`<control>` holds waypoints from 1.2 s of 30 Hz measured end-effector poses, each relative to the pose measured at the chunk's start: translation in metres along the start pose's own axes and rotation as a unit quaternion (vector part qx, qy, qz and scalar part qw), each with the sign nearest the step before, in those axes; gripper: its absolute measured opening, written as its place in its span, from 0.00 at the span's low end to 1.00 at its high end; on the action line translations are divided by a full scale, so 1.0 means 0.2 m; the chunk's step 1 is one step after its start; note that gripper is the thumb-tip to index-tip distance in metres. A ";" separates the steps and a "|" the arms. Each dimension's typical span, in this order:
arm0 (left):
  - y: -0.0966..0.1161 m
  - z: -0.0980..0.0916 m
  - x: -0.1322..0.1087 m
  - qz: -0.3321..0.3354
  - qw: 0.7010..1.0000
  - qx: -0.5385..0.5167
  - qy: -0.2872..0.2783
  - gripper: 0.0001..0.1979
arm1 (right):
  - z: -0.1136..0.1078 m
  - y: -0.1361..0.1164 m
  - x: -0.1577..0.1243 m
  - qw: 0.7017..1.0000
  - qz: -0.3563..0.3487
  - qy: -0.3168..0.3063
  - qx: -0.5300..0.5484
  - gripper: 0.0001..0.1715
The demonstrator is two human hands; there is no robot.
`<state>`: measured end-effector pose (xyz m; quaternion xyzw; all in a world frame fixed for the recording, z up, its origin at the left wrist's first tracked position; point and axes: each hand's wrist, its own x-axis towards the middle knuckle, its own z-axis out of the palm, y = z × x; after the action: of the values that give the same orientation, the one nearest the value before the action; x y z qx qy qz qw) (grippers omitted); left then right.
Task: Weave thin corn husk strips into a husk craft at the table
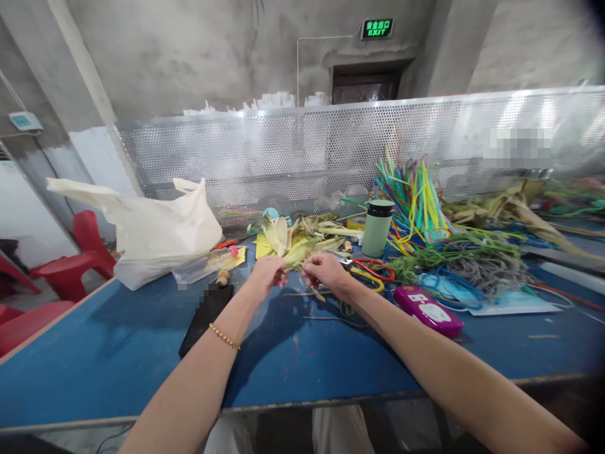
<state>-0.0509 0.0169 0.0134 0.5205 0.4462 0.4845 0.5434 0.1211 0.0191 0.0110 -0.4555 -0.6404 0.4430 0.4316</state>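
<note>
Over the blue table (302, 372) both my hands work close together at a pale green-yellow corn husk (299, 253). My left hand (268, 275) is closed around the husk's lower end. With fingers pinched, my right hand (326, 272) grips a narrow part of the same husk, and a small piece dangles below the fingers; the exact grip is too small to make out. Just past the right hand lie scissors (380, 270) with red handles, partly covered by that hand. More dry husks (278, 234) are heaped behind my hands.
A white plastic bag (163, 227) and a black flat object (198, 325) are on the left. Rightward stand a green tumbler (377, 230), a purple box (428, 311), tangled cords (472, 258) and colourful strips (416, 195). A perforated metal screen (265, 148) borders the back.
</note>
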 end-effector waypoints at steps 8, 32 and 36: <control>-0.01 -0.01 0.02 -0.058 0.997 -0.056 -0.007 0.05 | 0.00 0.01 0.00 1.000 -0.008 0.006 -0.024 0.09; 0.01 0.05 -0.04 0.033 0.989 -0.126 -0.064 0.03 | 0.02 0.00 -0.03 0.991 -0.077 0.005 0.110 0.13; 0.01 0.08 -0.05 0.027 0.981 -0.176 -0.074 0.04 | 0.05 -0.03 -0.05 0.976 -0.097 -0.039 0.191 0.16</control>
<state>-0.0364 0.0039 0.0164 0.4629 0.2984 0.5299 0.6449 0.1118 0.0065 0.0127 -0.2831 -0.6011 0.5306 0.5262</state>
